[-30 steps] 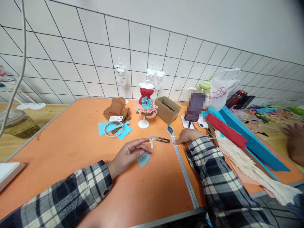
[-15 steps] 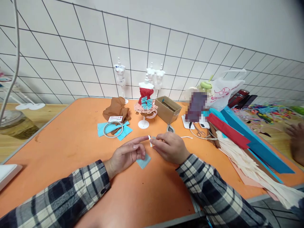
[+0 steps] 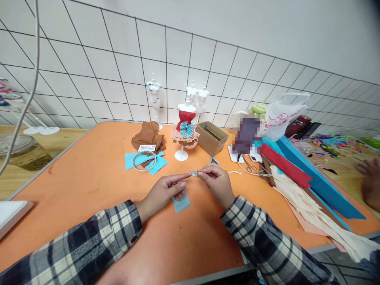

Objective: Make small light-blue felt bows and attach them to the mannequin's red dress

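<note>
My left hand [image 3: 166, 192] reaches in from the left with its index finger stretched out and the other fingers loosely curled. Its fingertip meets a tiny pale strip [image 3: 194, 173], whose kind is too small to make out. Thumb and fingers of my right hand [image 3: 216, 182] pinch the other end of that strip. Below the left fingers lies a small light-blue square of crepe paper [image 3: 181, 202], partly covered by them. Beyond the hands stands a white mannequin [image 3: 186, 107] in a red bodice with a blue bow [image 3: 187, 129] and a ruffled pink skirt.
Brown paper [image 3: 147, 134] and a tape ring [image 3: 133, 163] lie left of the mannequin. A cardboard box [image 3: 210, 142] stands right of it. Scissors [image 3: 251, 168], a red crepe roll [image 3: 285, 166] and cream strips [image 3: 299, 202] lie rightward. Another person's hand [image 3: 369, 174] rests far right.
The white strip that stood upright at my left fingertip no longer shows there. My right hand has drawn slightly right, and a pale strip now lies between the fingertips. The view has shifted slightly.
</note>
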A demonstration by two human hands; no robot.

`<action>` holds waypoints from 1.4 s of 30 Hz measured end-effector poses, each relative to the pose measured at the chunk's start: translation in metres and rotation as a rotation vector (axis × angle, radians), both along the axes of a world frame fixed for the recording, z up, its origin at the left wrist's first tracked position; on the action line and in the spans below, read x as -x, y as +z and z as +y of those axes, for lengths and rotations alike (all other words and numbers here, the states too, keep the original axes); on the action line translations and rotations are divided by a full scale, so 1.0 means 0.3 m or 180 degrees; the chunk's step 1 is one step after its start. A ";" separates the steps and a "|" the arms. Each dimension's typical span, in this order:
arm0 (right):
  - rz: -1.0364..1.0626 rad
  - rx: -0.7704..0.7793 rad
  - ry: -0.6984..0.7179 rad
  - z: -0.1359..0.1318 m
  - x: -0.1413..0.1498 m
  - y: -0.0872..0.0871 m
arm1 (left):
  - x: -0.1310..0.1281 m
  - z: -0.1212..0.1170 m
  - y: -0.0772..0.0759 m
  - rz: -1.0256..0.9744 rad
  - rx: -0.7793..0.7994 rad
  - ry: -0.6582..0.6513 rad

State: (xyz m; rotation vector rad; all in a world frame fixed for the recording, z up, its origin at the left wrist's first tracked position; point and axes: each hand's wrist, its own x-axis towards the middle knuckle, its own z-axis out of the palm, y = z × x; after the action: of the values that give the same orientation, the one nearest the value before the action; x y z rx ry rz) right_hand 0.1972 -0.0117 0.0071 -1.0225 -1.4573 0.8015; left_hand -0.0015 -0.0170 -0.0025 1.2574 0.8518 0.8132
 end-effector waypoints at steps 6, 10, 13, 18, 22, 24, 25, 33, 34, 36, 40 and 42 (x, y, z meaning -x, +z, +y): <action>0.0761 0.0757 0.0031 0.011 -0.007 -0.007 | 0.004 0.001 0.005 0.0297 0.0001 -0.0028; -0.0422 0.0231 -0.0566 0.006 0.015 -0.018 | -0.005 -0.015 0.004 0.0600 -0.0545 -0.0408; -0.0910 -0.0046 -0.0493 -0.001 0.041 -0.038 | -0.019 -0.031 -0.005 0.1114 -0.1573 -0.1122; -0.0916 0.0169 -0.0388 0.005 0.044 -0.060 | -0.007 -0.028 -0.002 0.2153 -0.2945 -0.1023; -0.0828 0.0405 -0.0339 0.007 0.041 -0.064 | -0.007 -0.026 0.012 0.1949 -0.2440 -0.0484; -0.0876 0.0492 -0.0323 0.002 0.049 -0.067 | -0.023 -0.033 0.012 0.1479 -0.1676 -0.0294; -0.0910 0.0538 -0.0323 -0.001 0.054 -0.068 | -0.033 -0.038 0.011 0.1238 -0.1284 -0.0213; -0.0512 0.1200 0.0082 -0.010 0.062 -0.058 | -0.051 -0.036 -0.011 0.0827 -0.0462 0.0144; -0.0433 0.1280 0.0182 -0.009 0.061 -0.056 | -0.048 -0.033 -0.013 0.0866 -0.0498 0.0155; -0.0274 0.1513 0.0478 -0.009 0.058 -0.055 | -0.045 -0.031 -0.017 0.0895 -0.0516 0.0163; -0.0372 0.1545 0.0850 -0.005 0.042 -0.056 | -0.042 -0.033 -0.024 0.0849 -0.0468 0.0126; -0.0632 0.1298 0.0896 -0.003 0.026 -0.052 | -0.042 -0.033 -0.028 0.0924 -0.0528 0.0086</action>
State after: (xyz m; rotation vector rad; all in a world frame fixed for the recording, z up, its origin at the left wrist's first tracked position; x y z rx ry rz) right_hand 0.1895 -0.0124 -0.0086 -1.2431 -1.6700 1.2669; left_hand 0.0110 -0.0270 -0.0109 1.5385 1.0515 0.7444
